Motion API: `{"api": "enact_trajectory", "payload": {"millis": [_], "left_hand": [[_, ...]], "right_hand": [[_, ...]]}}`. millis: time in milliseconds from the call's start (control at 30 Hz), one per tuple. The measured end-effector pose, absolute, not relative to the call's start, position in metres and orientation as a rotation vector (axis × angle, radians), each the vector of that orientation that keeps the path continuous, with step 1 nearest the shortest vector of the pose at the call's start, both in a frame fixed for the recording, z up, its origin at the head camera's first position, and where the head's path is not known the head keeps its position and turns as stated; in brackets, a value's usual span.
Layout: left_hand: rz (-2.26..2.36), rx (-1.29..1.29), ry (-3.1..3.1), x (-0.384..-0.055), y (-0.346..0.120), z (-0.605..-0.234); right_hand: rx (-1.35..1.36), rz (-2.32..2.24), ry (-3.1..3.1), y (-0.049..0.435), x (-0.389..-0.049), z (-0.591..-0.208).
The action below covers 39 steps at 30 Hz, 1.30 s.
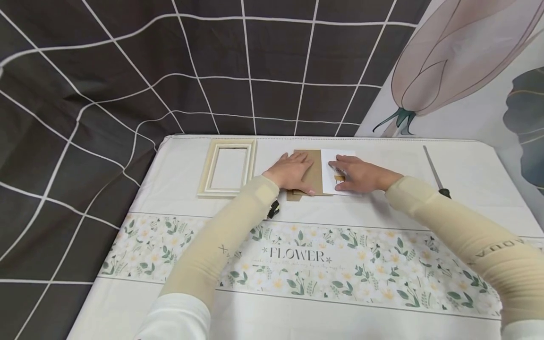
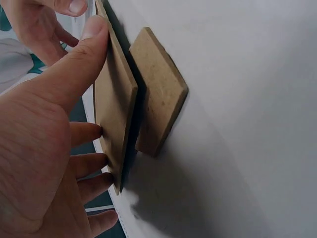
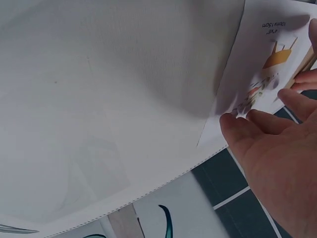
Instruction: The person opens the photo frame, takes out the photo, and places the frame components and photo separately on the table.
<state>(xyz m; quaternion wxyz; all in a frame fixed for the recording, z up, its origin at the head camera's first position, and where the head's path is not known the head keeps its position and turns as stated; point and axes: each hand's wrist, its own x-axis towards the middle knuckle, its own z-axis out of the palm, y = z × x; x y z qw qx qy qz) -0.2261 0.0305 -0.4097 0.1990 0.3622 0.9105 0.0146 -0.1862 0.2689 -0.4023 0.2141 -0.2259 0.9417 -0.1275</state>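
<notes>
In the head view my left hand point(image 1: 293, 172) rests across a brown backing board point(image 1: 315, 174), fingers spread toward its far edge and thumb along the near edge. The left wrist view shows the thumb and fingertips against the board, with a smaller brown flap point(image 2: 161, 94) beneath it near the tabletop. My right hand point(image 1: 361, 174) touches a white paper card point(image 1: 327, 163), which overlaps the board's right side. Its fingertips lie on the card, which has a small printed plant picture point(image 3: 277, 59) and size markings, seen in the right wrist view.
A cream picture frame point(image 1: 208, 170) lies left of the board. A small black object point(image 1: 274, 209) is partly hidden by the left forearm. To the right lies a long thin tool with a black handle point(image 1: 444, 192). A flower-printed cloth point(image 1: 297, 293) covers the table.
</notes>
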Motion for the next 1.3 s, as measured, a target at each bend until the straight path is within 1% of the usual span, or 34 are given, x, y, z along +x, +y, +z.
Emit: {"api": "enact_trajectory", "payload": {"millis": [400, 833, 1133, 1300], "left_hand": [[0.045, 1.01, 2.555, -0.224, 0.033, -0.404], [0.023, 0.987, 2.553, -0.224, 0.035, -0.401], [0.025, 0.985, 2.548, -0.224, 0.036, -0.403], [0.018, 0.992, 2.553, -0.223, 0.038, -0.406]], "right_hand": [[-0.644, -0.319, 2.598, 0.272, -0.189, -0.401], [-0.635, -0.347, 2.608, 0.287, -0.19, -0.402], [-0.581, -0.353, 2.612, 0.301, -0.189, -0.401], [-0.605, -0.372, 2.612, 0.309, -0.186, -0.403]]}}
